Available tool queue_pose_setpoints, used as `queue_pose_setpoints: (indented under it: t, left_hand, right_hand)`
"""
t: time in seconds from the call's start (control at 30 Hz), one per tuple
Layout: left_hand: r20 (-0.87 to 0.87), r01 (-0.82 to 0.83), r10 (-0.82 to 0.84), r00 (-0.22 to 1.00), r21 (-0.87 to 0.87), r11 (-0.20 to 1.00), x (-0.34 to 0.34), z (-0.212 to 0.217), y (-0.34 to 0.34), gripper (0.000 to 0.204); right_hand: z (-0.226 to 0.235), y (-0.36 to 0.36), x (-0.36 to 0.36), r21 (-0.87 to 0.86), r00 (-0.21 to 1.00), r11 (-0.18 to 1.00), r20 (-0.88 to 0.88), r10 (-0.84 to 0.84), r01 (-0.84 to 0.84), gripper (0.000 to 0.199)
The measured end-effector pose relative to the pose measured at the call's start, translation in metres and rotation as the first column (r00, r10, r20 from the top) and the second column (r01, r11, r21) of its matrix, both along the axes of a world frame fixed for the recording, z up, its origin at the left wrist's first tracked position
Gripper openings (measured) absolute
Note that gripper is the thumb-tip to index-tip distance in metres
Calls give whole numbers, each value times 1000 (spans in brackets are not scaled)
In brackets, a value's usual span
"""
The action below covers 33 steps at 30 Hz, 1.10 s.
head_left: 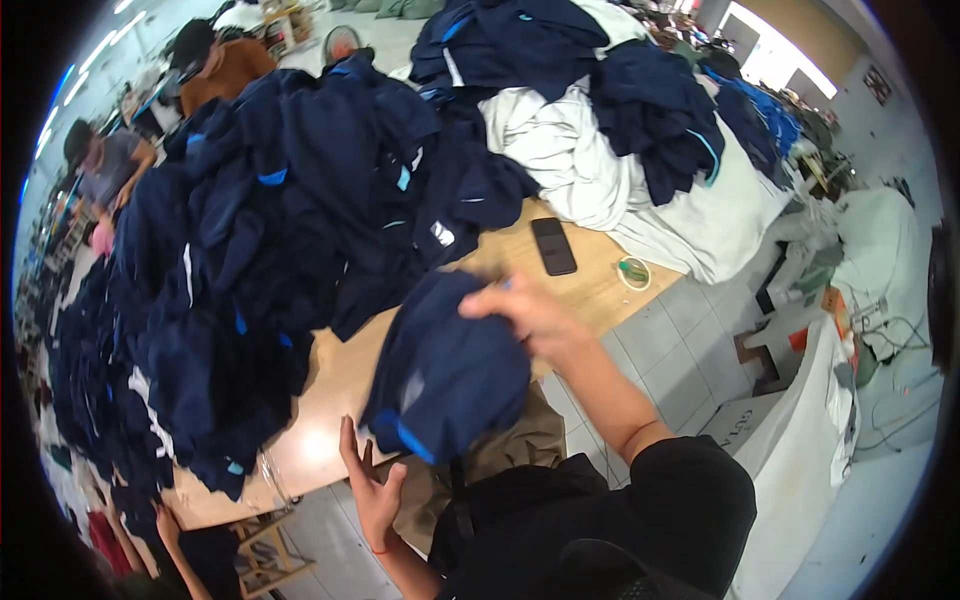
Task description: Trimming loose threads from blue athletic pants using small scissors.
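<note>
Right hand (527,314) gripping navy garment (455,370), clothing heap (285,190)

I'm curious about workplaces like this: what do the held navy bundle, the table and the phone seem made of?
The navy bundle: probably matte fabric, given its soft drape. The table: wood or wood-look laminate, its pale tan top showing glare. The phone: likely glass-fronted, judging by its smooth dark face.

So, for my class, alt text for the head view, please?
A person's right hand holds a navy garment, the open left hand near its lower edge. Behind, heaped navy clothes, white cloth and a phone lie on a wooden table.
</note>
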<state>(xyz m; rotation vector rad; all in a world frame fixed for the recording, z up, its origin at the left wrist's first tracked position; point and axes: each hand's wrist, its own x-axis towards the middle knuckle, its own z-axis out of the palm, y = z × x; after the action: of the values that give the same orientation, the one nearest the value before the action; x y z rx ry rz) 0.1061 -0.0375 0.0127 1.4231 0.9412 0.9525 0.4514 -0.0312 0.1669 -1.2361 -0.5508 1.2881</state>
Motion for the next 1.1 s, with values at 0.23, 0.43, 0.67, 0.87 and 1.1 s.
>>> queue_pose_setpoints:
  t: [0.23, 0.43, 0.67, 0.87, 1.1]
  left_hand:
    - [-281, -2, 12, 960, 37, 999, -11, 3, 16, 74]
    - [-387, -71, 104, 916, 98, 993, -28, -1, 15, 70]
    - [-525, -205, 452, 721, 461, 863, -58, -14, 30, 64]
    - [-184, -310, 929, 320, 907, 286, -107, 56, 196, 77]
    - [-478, -394, 765, 432, 663, 636, -119, -26, 234, 23]
  right_hand:
    - [139, 0, 196, 758, 332, 244, 38, -943, 605, 16]
    - [153, 27, 320, 880, 156, 77, 3, -988, 468, 35]
    - [-52, 12, 182, 425, 562, 704, 425, -710, 568, 25]
    - [-153, -16, 75, 31, 849, 880, 250, -465, 473, 20]
    - [-131, -61, 91, 39, 847, 873, 224, -482, 486, 21]
